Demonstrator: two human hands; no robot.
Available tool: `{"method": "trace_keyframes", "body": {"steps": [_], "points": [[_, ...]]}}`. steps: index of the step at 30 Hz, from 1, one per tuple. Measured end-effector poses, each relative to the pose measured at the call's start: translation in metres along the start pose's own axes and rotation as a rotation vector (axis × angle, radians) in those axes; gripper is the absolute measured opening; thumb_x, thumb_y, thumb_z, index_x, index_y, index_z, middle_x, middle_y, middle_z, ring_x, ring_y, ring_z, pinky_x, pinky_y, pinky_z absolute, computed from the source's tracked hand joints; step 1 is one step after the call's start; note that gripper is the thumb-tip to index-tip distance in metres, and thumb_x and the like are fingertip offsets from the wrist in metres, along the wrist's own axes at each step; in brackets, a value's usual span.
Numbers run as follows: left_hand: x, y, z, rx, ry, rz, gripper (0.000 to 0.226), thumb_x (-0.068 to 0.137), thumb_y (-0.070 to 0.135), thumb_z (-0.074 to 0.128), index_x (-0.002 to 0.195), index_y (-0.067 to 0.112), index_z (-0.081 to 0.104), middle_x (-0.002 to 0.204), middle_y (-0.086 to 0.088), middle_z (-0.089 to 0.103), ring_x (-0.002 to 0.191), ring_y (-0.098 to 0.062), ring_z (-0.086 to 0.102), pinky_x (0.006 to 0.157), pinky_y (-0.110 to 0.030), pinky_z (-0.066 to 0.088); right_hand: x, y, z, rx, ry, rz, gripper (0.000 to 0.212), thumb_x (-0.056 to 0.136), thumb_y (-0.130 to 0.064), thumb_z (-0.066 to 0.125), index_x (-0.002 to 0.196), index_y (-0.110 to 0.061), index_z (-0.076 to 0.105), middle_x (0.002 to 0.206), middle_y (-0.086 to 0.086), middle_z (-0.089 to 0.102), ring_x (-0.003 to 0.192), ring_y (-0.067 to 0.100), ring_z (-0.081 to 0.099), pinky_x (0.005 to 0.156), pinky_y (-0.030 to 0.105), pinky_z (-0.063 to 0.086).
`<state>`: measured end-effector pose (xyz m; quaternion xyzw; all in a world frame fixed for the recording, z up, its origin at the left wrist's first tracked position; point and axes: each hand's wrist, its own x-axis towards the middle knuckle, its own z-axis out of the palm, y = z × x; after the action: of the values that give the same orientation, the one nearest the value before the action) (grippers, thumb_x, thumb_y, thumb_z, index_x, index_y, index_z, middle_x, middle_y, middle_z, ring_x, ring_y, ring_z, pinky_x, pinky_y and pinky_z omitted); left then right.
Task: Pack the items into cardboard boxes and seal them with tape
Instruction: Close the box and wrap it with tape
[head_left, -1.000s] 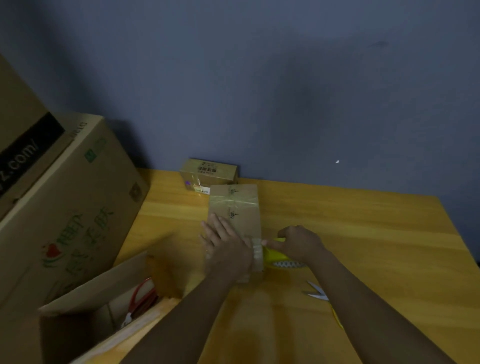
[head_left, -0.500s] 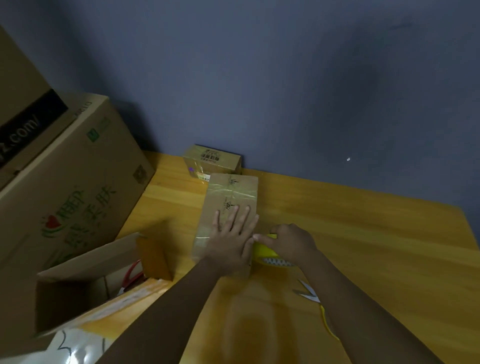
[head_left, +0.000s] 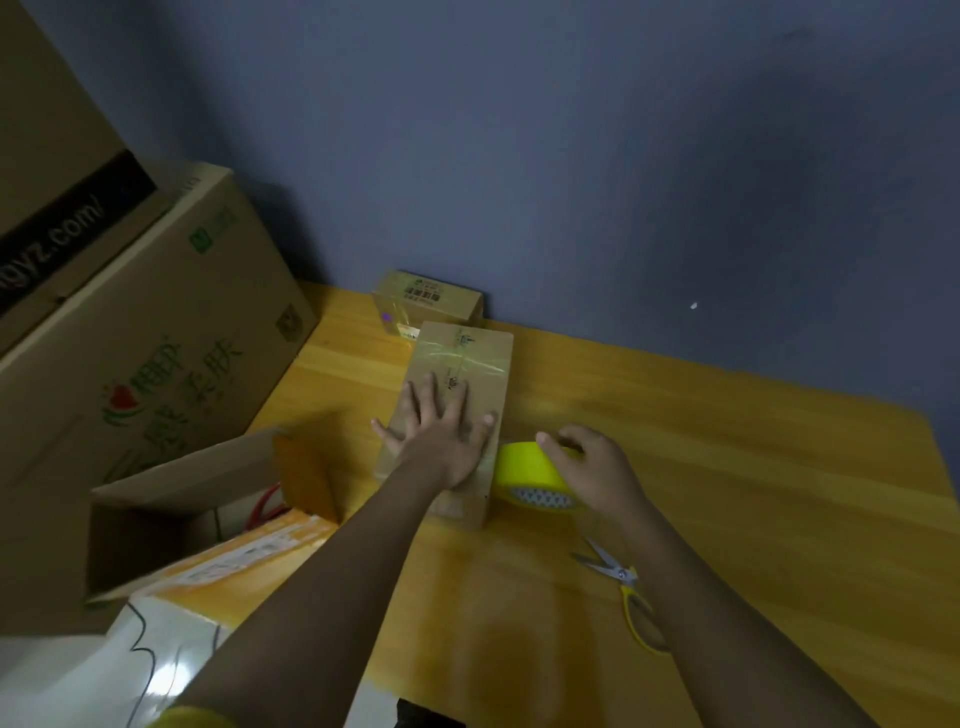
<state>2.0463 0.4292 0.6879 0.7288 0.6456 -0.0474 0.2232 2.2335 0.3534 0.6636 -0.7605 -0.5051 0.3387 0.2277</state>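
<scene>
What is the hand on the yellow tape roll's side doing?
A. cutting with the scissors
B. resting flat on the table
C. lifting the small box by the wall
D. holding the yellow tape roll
D: the right hand grips the yellow tape roll beside the box, while the scissors lie untouched on the table.

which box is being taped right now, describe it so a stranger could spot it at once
On the wooden table by the blue wall, two small cardboard boxes lie near the far edge. The taped box is the nearer, longer one, under the flat left hand, with the yellow tape roll in the right hand at its right side. The small box behind it sits against the wall, untouched.
</scene>
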Motion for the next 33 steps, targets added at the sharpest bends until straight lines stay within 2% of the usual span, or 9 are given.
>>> {"method": "trace_keyframes", "body": {"steps": [5,12,15,17,19,22,28,31,33], "points": [[0.005,0.019,-0.005,0.030,-0.093,-0.216,0.116,0.062,0.091,0.043,0.150,0.034,-0.008,0.150,-0.012,-0.040,0.137,-0.039,-0.035,0.105,-0.071,-0.002,-0.015,0.010,0.008,0.262,-0.001,0.138,0.079,0.077,-0.075,0.049,0.127,-0.015,0.059,0.130,0.005,0.057,0.113,0.020,0.054,0.088,0.030,0.041],[0.010,0.012,-0.008,-0.099,-0.016,-0.138,0.106,0.060,0.075,0.061,0.142,0.036,0.007,0.158,-0.005,-0.008,0.142,-0.039,0.003,0.104,-0.066,0.019,-0.037,-0.020,-0.010,0.108,0.167,-0.037,0.073,0.071,-0.082,0.041,0.072,-0.010,0.056,0.062,-0.001,0.046,0.064,0.020,0.052,0.059,0.034,0.036],[0.010,0.005,-0.005,-0.355,-0.053,-0.046,0.099,0.054,0.075,0.057,0.137,0.044,0.015,0.154,0.003,0.010,0.138,-0.035,0.017,0.104,-0.060,0.026,-0.044,-0.037,-0.035,-0.034,0.228,-0.104,0.076,0.079,-0.079,0.040,0.091,-0.010,0.069,0.093,0.007,0.069,0.084,0.023,0.062,0.065,0.034,0.047],[0.010,0.000,0.005,-0.572,-0.115,-0.024,0.098,0.058,0.071,0.058,0.142,0.040,0.019,0.151,0.001,0.019,0.136,-0.037,0.025,0.106,-0.054,0.031,-0.047,-0.049,-0.053,-0.034,0.154,-0.124,0.051,0.080,-0.074,0.050,0.100,-0.032,0.070,0.108,-0.014,0.068,0.099,0.017,0.062,0.070,0.028,0.046],[0.009,-0.005,0.018,-0.784,-0.154,-0.005,0.092,0.067,0.062,0.063,0.145,0.034,0.023,0.149,-0.003,0.028,0.133,-0.036,0.035,0.105,-0.050,0.037,-0.049,-0.061,-0.065,0.037,0.055,-0.129,0.043,0.069,-0.081,0.053,0.085,-0.044,0.066,0.091,-0.026,0.064,0.087,0.007,0.061,0.066,0.026,0.046],[0.013,-0.022,0.030,-0.995,-0.238,0.040,0.085,0.080,0.052,0.062,0.150,0.030,0.019,0.153,-0.005,0.027,0.134,-0.029,0.037,0.105,-0.046,0.040,-0.046,-0.077,-0.055,0.040,0.018,-0.083,0.074,0.058,-0.087,0.052,0.097,-0.028,0.071,0.075,-0.020,0.059,0.072,0.002,0.057,0.059,0.023,0.042],[0.030,-0.073,0.015,-0.740,-0.210,0.412,0.052,0.103,0.026,0.035,0.152,0.027,0.017,0.160,-0.002,0.010,0.148,-0.019,0.011,0.118,-0.036,0.018,-0.021,-0.120,0.001,-0.223,0.071,-0.213,0.070,0.076,-0.079,0.050,0.116,-0.024,0.069,0.112,-0.001,0.070,0.100,0.016,0.064,0.067,0.026,0.043],[0.027,-0.102,0.004,-0.682,-0.180,0.546,0.065,0.096,0.003,0.045,0.146,0.035,0.017,0.157,0.010,0.006,0.147,-0.011,0.002,0.110,-0.022,0.014,-0.011,-0.133,0.023,-0.305,0.072,-0.189,0.080,0.069,-0.087,0.039,0.116,-0.029,0.068,0.126,-0.004,0.064,0.111,0.017,0.061,0.072,0.027,0.044],[0.021,-0.110,-0.006,-0.547,-0.346,0.660,0.084,0.081,0.031,0.057,0.139,0.036,-0.004,0.149,0.016,-0.006,0.145,-0.012,-0.009,0.117,-0.030,0.006,-0.006,-0.138,0.035,-0.357,0.041,-0.155,0.088,0.064,-0.090,0.030,0.116,-0.029,0.067,0.121,-0.003,0.066,0.106,0.019,0.062,0.075,0.032,0.051]]}}
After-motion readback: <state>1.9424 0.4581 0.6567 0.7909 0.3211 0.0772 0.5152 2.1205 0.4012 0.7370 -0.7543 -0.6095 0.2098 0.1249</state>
